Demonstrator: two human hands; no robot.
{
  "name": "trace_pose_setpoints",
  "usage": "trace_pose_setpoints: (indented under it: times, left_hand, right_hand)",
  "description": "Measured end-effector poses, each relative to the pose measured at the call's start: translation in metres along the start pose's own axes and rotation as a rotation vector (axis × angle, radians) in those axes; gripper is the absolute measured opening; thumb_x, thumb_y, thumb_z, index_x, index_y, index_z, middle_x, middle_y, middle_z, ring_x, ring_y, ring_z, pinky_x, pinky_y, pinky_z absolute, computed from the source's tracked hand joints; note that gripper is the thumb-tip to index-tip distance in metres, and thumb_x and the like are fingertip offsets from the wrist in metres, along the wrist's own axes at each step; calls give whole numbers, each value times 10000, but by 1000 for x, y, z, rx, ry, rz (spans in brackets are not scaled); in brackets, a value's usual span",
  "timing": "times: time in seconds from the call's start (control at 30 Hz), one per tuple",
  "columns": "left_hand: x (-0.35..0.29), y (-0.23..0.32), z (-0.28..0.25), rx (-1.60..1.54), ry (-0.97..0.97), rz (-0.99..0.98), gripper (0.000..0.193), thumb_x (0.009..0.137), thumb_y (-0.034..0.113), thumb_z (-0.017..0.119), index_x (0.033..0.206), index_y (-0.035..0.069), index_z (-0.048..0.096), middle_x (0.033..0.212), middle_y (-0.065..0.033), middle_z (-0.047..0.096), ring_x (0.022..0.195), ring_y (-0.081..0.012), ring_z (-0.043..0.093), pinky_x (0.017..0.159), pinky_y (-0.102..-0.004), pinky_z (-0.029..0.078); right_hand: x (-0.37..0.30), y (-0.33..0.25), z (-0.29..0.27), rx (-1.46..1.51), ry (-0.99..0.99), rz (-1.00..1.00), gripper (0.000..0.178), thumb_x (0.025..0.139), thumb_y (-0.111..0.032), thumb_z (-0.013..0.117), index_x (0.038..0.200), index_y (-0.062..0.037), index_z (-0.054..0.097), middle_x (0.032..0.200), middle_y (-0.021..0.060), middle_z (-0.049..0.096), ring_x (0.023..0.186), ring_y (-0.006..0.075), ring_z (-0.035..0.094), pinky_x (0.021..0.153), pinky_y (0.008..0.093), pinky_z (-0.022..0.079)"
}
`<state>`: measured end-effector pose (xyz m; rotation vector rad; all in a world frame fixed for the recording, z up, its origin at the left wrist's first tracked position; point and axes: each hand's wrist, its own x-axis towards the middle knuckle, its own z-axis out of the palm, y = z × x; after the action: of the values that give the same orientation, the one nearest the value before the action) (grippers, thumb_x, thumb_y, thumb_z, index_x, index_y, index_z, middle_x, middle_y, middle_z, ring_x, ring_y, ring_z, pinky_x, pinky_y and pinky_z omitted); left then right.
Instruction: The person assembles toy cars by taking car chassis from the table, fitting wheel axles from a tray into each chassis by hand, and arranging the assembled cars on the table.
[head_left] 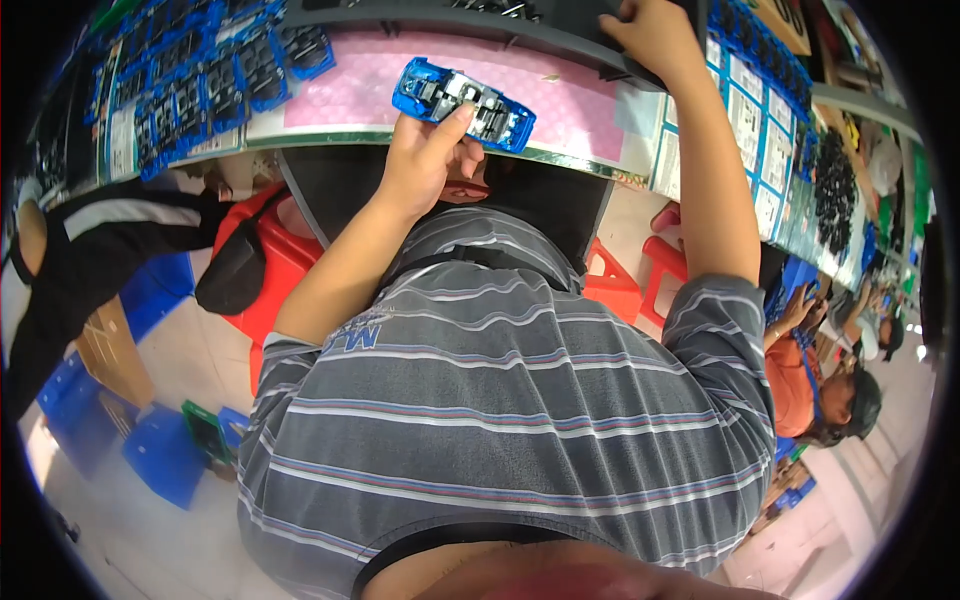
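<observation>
- Pink foam mat (350, 90) covers the middle of the workbench (330, 132), running from near its front edge back toward a dark tray (560, 35) at the far edge
- Blue packaged items (200, 70) crowd the bench's left end, and printed cards (755, 140) line its right side
- Left hand (425, 160) is closed around a blue toy car (462, 104), thumb pressed on top and the fingers curled beneath; the car is held just above the mat's front edge, long side level and roughly parallel to that edge
- Right hand (655, 35) reaches to the dark tray at the far edge with its fingers bent over the rim; whether it has hold of anything I cannot tell, since the fingertips are hidden
- Judging from this, the car handles best if the thumb stays off its dark window section and the grip sits on the blue body, kept level over the mat while the other hand works
</observation>
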<state>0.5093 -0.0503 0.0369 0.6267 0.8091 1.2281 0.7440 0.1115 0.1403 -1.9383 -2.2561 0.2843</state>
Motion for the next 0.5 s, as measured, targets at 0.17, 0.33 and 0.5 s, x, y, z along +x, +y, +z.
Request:
trace_pose_setpoints:
  times: [0.17, 0.33, 0.5]
  left_hand:
    - [-1, 2, -6, -89, 40, 18, 237, 1021, 244, 532, 1159, 52, 511, 961, -98, 641, 682, -157, 596, 518, -269, 439]
    - [4, 5, -4, -128, -12, 60, 240, 1024, 259, 526, 1120, 39, 530, 909, -96, 646, 679, -159, 603, 517, -267, 439]
    - [6, -1, -10, -161, -10, 25, 211, 1013, 219, 566, 1112, 38, 524, 852, -91, 639, 640, -144, 607, 516, -272, 485]
  right_hand:
    - [-64, -41, 31, 738, 87, -386, 413, 755, -295, 849, 1007, -15, 680, 874, 99, 708, 790, 170, 688, 724, 283, 543]
    - [-100, -72, 58, 489, 84, -539, 506, 721, -242, 844, 1107, 8, 633, 1052, 163, 670, 1003, 354, 637, 867, 400, 516]
    - [-99, -63, 65, 523, 79, -583, 561, 708, -282, 854, 1122, 15, 620, 1068, 169, 660, 1022, 356, 629, 871, 405, 512]
